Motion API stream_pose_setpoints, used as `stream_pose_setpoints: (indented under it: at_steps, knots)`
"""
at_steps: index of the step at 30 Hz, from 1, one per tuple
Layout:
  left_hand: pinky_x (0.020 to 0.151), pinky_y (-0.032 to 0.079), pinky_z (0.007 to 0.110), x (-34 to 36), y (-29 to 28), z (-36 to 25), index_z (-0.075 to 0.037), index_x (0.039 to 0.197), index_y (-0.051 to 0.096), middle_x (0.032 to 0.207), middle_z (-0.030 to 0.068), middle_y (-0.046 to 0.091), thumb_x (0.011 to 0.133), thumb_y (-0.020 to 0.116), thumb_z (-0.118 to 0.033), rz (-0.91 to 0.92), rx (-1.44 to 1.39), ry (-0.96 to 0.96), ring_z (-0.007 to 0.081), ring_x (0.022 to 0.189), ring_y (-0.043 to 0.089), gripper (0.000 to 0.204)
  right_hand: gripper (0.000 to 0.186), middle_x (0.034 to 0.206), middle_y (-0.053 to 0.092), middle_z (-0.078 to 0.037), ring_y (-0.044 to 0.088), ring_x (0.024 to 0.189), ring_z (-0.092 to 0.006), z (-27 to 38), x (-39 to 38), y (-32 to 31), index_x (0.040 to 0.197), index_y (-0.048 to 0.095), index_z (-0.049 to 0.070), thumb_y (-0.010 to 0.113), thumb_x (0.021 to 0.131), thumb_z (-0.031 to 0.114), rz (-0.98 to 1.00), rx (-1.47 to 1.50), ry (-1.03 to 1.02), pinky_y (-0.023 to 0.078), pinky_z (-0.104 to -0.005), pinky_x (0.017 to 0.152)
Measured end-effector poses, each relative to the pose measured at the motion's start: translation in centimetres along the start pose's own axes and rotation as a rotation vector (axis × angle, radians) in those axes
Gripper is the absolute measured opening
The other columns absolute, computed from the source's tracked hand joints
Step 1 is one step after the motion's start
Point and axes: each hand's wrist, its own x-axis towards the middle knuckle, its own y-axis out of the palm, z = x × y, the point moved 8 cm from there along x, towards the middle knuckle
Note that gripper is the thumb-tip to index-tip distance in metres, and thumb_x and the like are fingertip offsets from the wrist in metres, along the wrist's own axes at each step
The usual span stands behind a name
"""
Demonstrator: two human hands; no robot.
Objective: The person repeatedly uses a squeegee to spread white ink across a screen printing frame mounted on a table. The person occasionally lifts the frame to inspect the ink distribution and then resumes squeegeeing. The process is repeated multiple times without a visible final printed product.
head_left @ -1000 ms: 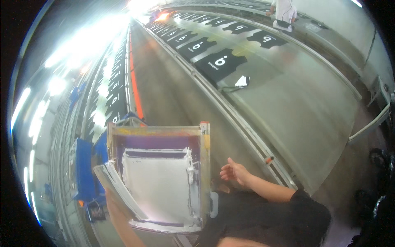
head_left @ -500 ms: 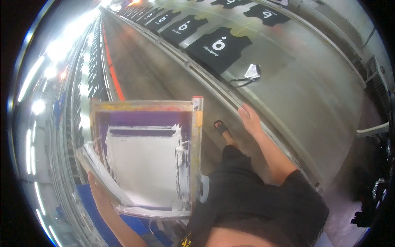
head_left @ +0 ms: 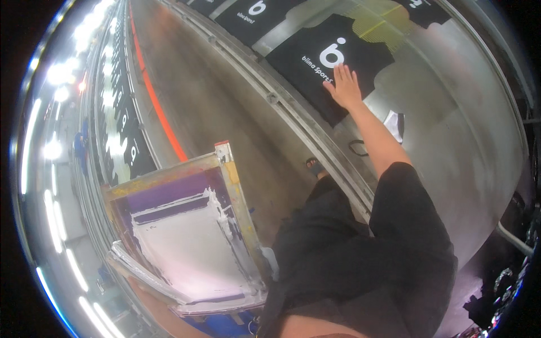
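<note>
A screen-printing frame [head_left: 241,208] with purple mesh is held tilted at my left side. White ink [head_left: 186,242] covers much of its mesh. An ink-smeared squeegee [head_left: 141,270] lies along the frame's left edge. My left hand [head_left: 151,298] supports the frame from the left and below, its fingers hidden behind the squeegee and frame. To the right, my right hand [head_left: 345,87] is open, palm down with fingers spread, over a black cut garment piece [head_left: 301,53] with a white print. Whether it touches the cloth I cannot tell.
The long printing table [head_left: 445,186] on my right has a metal rail [head_left: 272,98] along its edge. A white and black face mask [head_left: 394,125] lies there beside my forearm. More black pieces [head_left: 248,19] lie farther along. An aisle with an orange line [head_left: 160,112] runs ahead.
My right hand has moved from the table edge forward over the nearest black garment piece. The frame with the squeegee has dropped lower and tilted. My view has shifted toward the right-hand table.
</note>
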Motion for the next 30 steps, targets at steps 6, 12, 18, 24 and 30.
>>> stream_pose_setpoints:
  at_steps: [6,12,18,24,30]
  knots:
    - [0.127,0.035,0.045,5.6,2.7,0.8,-0.013,0.171,0.028,0.172,0.015,0.036,0.109,0.05,-0.063,0.01,0.098,-0.018,0.0343,0.155,0.04,0.083,0.089,0.178,0.025,-0.018,0.023,0.165,-0.0322,0.4,4.1,1.7,0.169,0.03,0.001,0.038,0.11,0.067,-0.061,-0.155,0.04,0.015,-0.0519,0.134]
    - [0.128,0.033,0.049,9.4,1.0,0.5,-0.012,0.173,0.022,0.174,0.0202,0.029,0.107,0.05,-0.065,0.032,0.138,-0.049,0.0383,0.157,0.036,0.089,0.088,0.177,0.028,-0.019,0.023,0.166,-0.0317,4.5,-0.6,3.0,0.168,0.032,0.001,0.037,0.11,0.066,-0.07,-0.188,0.042,0.014,-0.0516,0.135]
    - [0.127,0.035,0.043,10.0,-4.1,0.0,-0.011,0.17,0.03,0.17,0.0153,0.04,0.108,0.052,-0.063,0.014,0.153,-0.156,0.031,0.153,0.043,0.084,0.084,0.174,0.035,-0.019,0.028,0.163,-0.0329,7.6,-5.1,0.3,0.164,0.04,-0.001,0.047,0.108,0.062,0.051,-0.234,0.103,0.019,-0.0516,0.133]
    - [0.114,0.049,0.041,14.1,-16.1,2.6,-0.003,0.154,0.055,0.142,0.0155,0.067,0.102,0.065,-0.063,-0.05,-0.003,-0.278,0.0296,0.127,0.065,0.081,0.045,0.131,0.067,-0.029,0.063,0.122,-0.0463,19.8,-13.6,-8.6,0.122,0.068,-0.007,0.073,0.098,0.031,-0.102,0.175,0.104,0.051,-0.0529,0.103]
    - [0.124,0.035,0.039,8.6,-43.1,8.5,0.0,0.154,0.057,0.155,0.0235,0.056,0.095,0.066,-0.076,-0.271,0.151,-0.248,0.03,0.145,0.051,0.097,0.055,0.138,0.069,-0.016,0.066,0.122,-0.0231,54.8,-37.1,-2.6,0.144,0.062,-0.003,0.053,0.115,0.043,0.9,1.159,-0.319,0.05,-0.0409,0.109]
